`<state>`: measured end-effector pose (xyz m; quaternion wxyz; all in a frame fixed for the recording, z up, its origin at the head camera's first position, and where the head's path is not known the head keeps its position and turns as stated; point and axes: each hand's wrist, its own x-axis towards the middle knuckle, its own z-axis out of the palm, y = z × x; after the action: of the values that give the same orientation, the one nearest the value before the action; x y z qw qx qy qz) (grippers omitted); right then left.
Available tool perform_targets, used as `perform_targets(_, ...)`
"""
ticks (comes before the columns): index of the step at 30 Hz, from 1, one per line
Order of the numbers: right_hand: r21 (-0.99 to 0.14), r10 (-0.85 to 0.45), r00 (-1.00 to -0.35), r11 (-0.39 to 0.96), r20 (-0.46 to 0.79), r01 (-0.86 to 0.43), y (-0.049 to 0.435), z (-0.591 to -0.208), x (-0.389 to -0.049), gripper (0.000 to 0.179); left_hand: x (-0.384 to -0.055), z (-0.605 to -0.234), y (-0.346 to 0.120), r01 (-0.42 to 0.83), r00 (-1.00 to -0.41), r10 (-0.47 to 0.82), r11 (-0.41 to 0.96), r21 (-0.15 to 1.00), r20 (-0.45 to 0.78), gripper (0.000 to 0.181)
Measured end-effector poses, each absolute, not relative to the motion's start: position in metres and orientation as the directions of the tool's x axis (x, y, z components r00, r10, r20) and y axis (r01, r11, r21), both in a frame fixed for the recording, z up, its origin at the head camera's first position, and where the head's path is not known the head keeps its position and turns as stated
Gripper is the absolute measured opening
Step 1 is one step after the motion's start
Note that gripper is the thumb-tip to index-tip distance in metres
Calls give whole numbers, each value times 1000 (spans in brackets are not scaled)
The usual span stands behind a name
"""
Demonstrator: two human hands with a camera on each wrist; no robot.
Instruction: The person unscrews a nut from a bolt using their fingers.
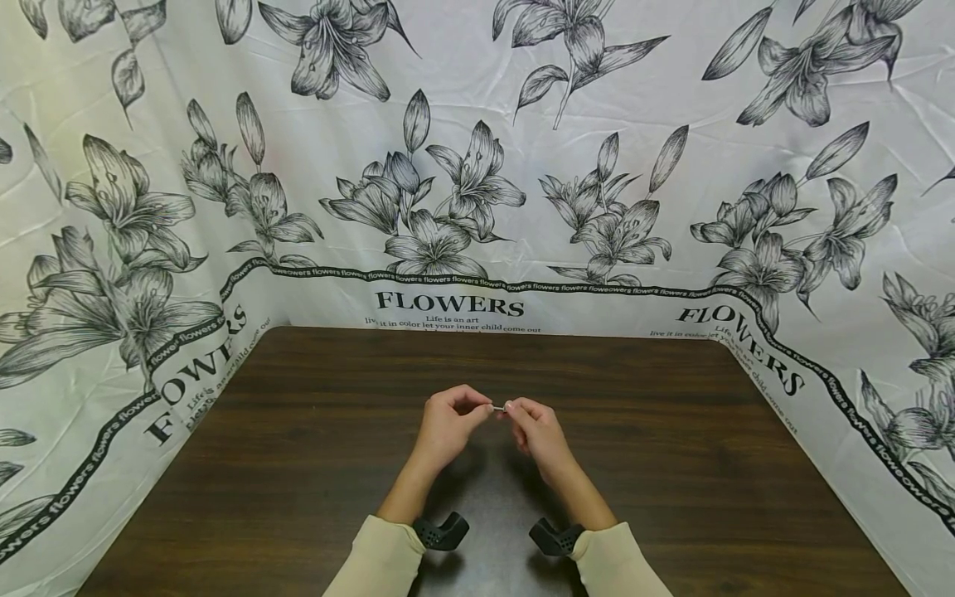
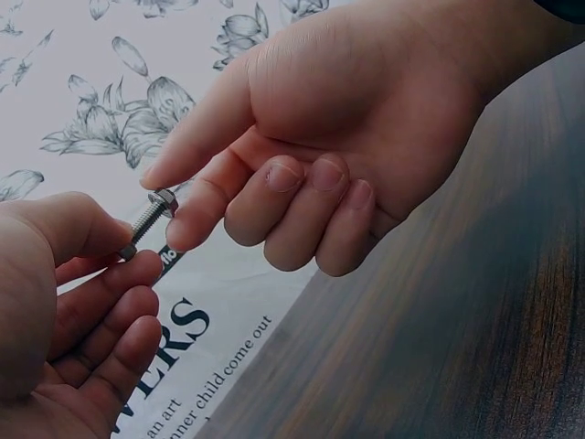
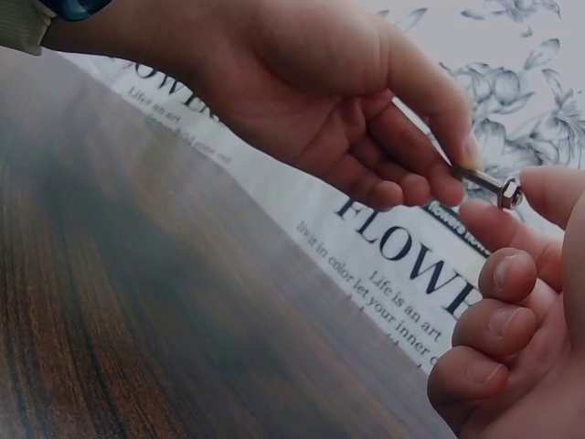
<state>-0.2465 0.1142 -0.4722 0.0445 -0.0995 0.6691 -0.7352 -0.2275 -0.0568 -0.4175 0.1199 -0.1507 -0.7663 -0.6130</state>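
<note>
A small silver metal bolt (image 1: pixel 499 408) with a threaded shank is held level between the two hands, above the table. My left hand (image 1: pixel 445 424) pinches one end of it between thumb and forefinger. At the other end, the thumb and forefinger of my right hand (image 1: pixel 539 435) are on either side of a hexagonal piece. The left wrist view shows the bolt's thread (image 2: pixel 146 224) bare between the fingertips. In the right wrist view the hexagonal end (image 3: pixel 512 192) faces the right thumb; whether it is a head or a nut is unclear. The remaining right fingers are curled.
A dark brown wooden table (image 1: pixel 313 514) lies beneath the hands. White cloth (image 1: pixel 462 50) printed with black flowers and lettering surrounds its back and sides. Each wrist wears a black device, the left one (image 1: pixel 442 531) and right one (image 1: pixel 555 537), next to cream sleeves.
</note>
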Motion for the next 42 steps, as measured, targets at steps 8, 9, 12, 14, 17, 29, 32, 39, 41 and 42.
perform_targets(8, -981, -191, -973, -166, 132, -101, 114, -471, -244, 13, -228, -418, -58, 378, -926, 95, 204, 903, 366, 3)
perform_targets(9, -980, -190, -972, -169, 138, -106, 114, -471, -244, 12, -228, -418, -58, 377, -926, 94, 205, 903, 365, 2)
perform_targets(12, -976, -195, -968, -183, 156, -120, 114, -472, -244, 16, -228, -418, -58, 377, -926, 90, 204, 904, 366, 2)
perform_targets(14, -973, -200, -964, -188, 173, -135, 114, -472, -244, 22, -228, -418, -58, 374, -928, 90, 208, 904, 363, 3)
perform_targets(17, -966, -208, -956, -199, 207, -166, 115, -473, -244, 24, -228, -418, -58, 370, -929, 91, 211, 905, 359, 4)
perform_targets(29, -955, -208, -943, -201, 261, -220, 114, -473, -244, 23, -229, -419, -59, 368, -930, 88, 217, 904, 357, 5)
perform_targets(32, -951, -208, -939, -202, 275, -233, 114, -472, -243, 24, -229, -419, -59, 366, -931, 91, 218, 905, 355, 4)
perform_targets(39, -938, -207, -927, -218, 314, -269, 115, -472, -244, 20, -229, -418, -60, 375, -927, 96, 215, 902, 363, 4)
perform_targets(41, -937, -204, -926, -218, 319, -275, 115, -472, -244, 18, -229, -418, -60, 378, -926, 95, 218, 900, 366, 4)
perform_targets(42, -935, -204, -924, -217, 323, -279, 115, -472, -244, 17, -229, -418, -60, 378, -926, 96, 218, 900, 366, 4)
